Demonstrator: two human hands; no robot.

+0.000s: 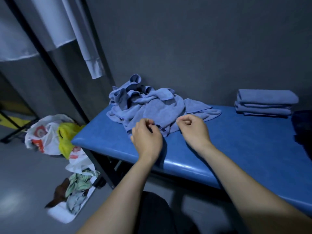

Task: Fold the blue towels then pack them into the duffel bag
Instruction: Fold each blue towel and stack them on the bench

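Here, the near edge of the crumpled blue towel heap (152, 105) on the padded blue bench (236, 141) is pinched by the left hand (146, 135); the right hand (194, 127) is curled beside it, its grasp hidden. Folded towels (265, 102) are stacked at the bench's far right; a dark shape (303, 129), possibly the bag, is cut off.

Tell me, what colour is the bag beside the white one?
Yellow bag, seen in the head view.
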